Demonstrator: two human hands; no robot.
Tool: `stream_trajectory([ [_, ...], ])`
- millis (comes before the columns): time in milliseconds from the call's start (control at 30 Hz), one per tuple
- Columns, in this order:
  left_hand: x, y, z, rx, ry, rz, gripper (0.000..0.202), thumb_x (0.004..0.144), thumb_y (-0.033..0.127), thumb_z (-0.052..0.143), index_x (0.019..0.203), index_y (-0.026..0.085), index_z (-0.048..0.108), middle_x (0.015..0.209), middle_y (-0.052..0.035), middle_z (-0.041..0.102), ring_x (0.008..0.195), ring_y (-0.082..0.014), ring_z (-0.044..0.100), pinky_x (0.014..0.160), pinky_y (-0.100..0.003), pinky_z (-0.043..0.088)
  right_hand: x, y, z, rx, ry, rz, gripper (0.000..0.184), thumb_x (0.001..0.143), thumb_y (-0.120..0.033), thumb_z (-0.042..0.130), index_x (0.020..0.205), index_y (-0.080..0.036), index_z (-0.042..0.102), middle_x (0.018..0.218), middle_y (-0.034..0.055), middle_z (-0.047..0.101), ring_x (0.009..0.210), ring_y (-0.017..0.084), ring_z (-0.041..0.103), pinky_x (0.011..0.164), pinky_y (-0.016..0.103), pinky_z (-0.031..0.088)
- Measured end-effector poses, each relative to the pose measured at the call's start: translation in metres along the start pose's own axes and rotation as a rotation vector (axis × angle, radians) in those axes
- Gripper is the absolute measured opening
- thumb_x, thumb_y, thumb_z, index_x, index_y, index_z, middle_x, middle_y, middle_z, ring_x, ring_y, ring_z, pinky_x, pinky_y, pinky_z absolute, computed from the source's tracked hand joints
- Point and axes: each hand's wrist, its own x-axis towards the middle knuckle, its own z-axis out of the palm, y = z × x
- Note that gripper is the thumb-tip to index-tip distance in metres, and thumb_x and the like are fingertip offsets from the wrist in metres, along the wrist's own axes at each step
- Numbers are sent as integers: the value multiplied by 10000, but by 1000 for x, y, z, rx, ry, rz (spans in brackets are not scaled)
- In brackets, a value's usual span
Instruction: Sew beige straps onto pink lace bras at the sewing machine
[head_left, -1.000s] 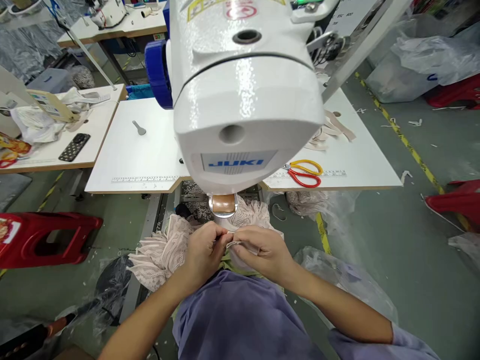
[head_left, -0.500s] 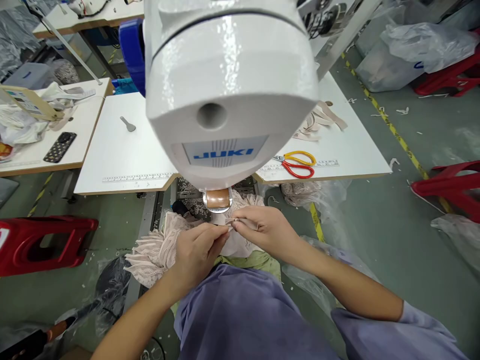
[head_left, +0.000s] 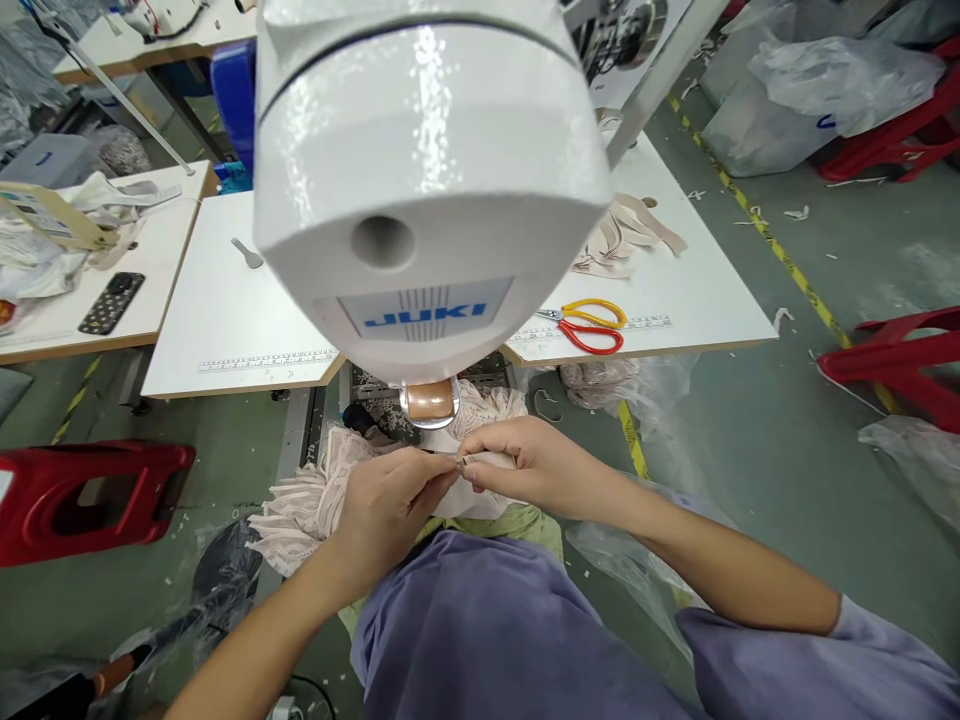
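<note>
Just below the head of a white JUKI sewing machine (head_left: 424,230), my two hands meet at the fingertips. My left hand (head_left: 390,497) is closed, thumb and forefinger pinching the edge of a pale fabric piece (head_left: 496,459). Opposite it, my right hand (head_left: 536,462) pinches the same piece, part of which shows between its fingers. What lies right at the fingertips is too small to make out. A bunch of pale pink lace-edged fabric (head_left: 319,500) hangs left of my left hand. More lacy fabric (head_left: 491,408) lies behind the hands.
Scissors (head_left: 591,326) with yellow and red handles lie on the white table (head_left: 712,300), near beige fabric strips (head_left: 626,235). A phone (head_left: 112,303) rests on the left table. Red stools (head_left: 97,495) stand at both sides. Plastic bags (head_left: 825,90) are at right.
My view has shifted slightly, so the machine head appears further left. Both hands stay together, with the right fingers now closer over the fabric edge.
</note>
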Motion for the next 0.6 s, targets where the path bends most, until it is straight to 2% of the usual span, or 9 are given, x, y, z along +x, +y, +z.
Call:
stream_trajectory([
  [67, 3, -2, -2, 16, -56, -48, 69, 950, 189, 616, 978, 164, 674, 755, 3, 732, 626, -101, 654, 577, -186, 451, -1, 0, 0, -50, 6, -25, 165, 922, -268, 579, 867, -196, 717, 710, -30, 658, 671, 103, 570, 615, 222, 367],
  [167, 8, -5, -6, 3, -224, -120, 133, 979, 240, 577, 1064, 182, 661, 746, 22, 705, 610, -102, 625, 557, -195, 415, -1, -1, 0, -104, 13, -49, 155, 922, -267, 584, 895, -194, 718, 748, -21, 676, 700, 113, 584, 635, 232, 366],
  [267, 9, -11, -7, 47, -354, -83, 199, 1018, 273, 498, 927, 186, 653, 713, 26, 674, 614, -113, 610, 557, -220, 382, 0, 1, 1, -96, -4, -27, 142, 918, -277, 602, 894, -202, 721, 747, -24, 690, 695, 115, 596, 632, 235, 371],
  [333, 7, -14, -5, 165, -338, -14, 300, 1035, 293, 442, 813, 180, 610, 662, 18, 633, 582, -129, 580, 533, -253, 336, 0, 4, 3, -75, 14, -15, 140, 920, -294, 614, 919, -217, 731, 793, -20, 712, 733, 122, 619, 654, 237, 388],
  [433, 3, -15, 1, 323, -262, 58, 341, 1045, 281, 376, 788, 184, 580, 625, 11, 591, 544, -149, 543, 514, -287, 283, -2, 8, 8, -103, 128, -75, 147, 917, -328, 636, 928, -224, 740, 863, 5, 714, 811, 141, 631, 710, 248, 412],
  [533, 5, -11, 3, 350, -227, 30, 366, 1050, 283, 338, 790, 188, 577, 633, 2, 599, 548, -154, 552, 517, -288, 289, 1, 7, 10, -158, 231, -164, 148, 918, -306, 621, 884, -207, 725, 817, 17, 678, 781, 139, 607, 691, 250, 404],
  [600, 9, -9, 1, 305, -226, -54, 379, 1052, 309, 348, 771, 192, 574, 631, 9, 611, 536, -137, 559, 509, -269, 300, 9, 1, 5, -200, 255, -204, 131, 901, -262, 604, 858, -195, 707, 779, 13, 660, 743, 134, 585, 663, 249, 384],
])
